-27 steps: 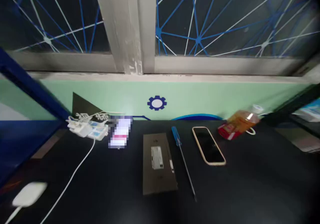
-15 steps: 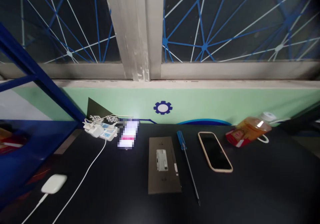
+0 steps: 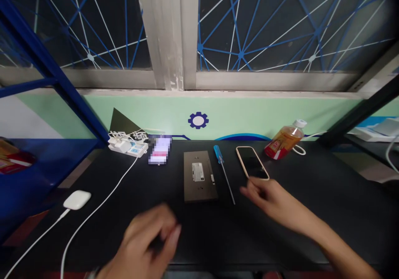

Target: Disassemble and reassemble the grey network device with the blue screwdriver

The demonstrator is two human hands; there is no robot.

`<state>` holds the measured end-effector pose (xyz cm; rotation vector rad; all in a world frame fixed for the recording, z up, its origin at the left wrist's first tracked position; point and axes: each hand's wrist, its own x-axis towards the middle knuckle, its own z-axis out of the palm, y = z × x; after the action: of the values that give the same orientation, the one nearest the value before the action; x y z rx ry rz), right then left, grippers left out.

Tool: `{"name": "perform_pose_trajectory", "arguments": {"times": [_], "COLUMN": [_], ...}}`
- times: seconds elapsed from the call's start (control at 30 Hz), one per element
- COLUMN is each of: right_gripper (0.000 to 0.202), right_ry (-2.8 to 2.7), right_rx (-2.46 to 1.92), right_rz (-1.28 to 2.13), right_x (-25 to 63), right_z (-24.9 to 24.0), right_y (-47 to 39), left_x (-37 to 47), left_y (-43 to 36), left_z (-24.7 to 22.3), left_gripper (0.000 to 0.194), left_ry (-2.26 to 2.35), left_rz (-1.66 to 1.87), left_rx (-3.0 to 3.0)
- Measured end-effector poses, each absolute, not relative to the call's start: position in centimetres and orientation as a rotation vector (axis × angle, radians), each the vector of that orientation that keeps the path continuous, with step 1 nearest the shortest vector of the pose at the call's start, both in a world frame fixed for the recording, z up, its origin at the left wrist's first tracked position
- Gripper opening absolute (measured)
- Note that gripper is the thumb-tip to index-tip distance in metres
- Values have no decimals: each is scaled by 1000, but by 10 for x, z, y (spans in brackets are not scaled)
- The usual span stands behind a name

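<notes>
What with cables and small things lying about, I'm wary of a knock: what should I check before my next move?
1. Right hand off the peach-rimmed phone: cannot tell; they overlap in view.
2. Left hand empty: cannot tell; it is curled and blurred.
3. Screwdriver lying apart from the brown panel and that phone: ok.
4. Panel lying flat, label up: ok.
5. Cap on the bottle: ok.
6. Long white cable clear of both hands: ok.
</notes>
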<state>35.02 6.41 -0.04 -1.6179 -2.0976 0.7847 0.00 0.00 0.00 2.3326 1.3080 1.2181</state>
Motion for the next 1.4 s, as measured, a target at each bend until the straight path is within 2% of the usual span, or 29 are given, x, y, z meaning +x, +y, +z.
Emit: {"name": "perform_pose_trajectory", "arguments": {"times": [0.13,0.3,0.47,0.77,1.1,1.4], "right_gripper": [34,19,16,10,14,18], "right_ry": [-2140,-2130,-2029,-1706,-1872,-1932], "right_rx": [-1800,-1721,-1617,-1146,-1202,-1202], "right_rz": [597,821,919,793,384,343], "right_x": [308,300,302,275,264,262], "right_z": [-15,-46,-44,17,14,18], "right_y": [167,201,201,226,217,215], "left_x": [49,72,67,62,60,60], "left_y": [132,207,207,195,192,193], "left_z": [-6,-38,-61,-64,-67,-68], "left_gripper": [13,26,31,31,30,30], "left_ry": [1263,1310,1341,1407,1426,1421], "left_rz": [1067,771,692,790,824,821], "left_rx": [2368,2487,2470,2416,2401,2410]}}
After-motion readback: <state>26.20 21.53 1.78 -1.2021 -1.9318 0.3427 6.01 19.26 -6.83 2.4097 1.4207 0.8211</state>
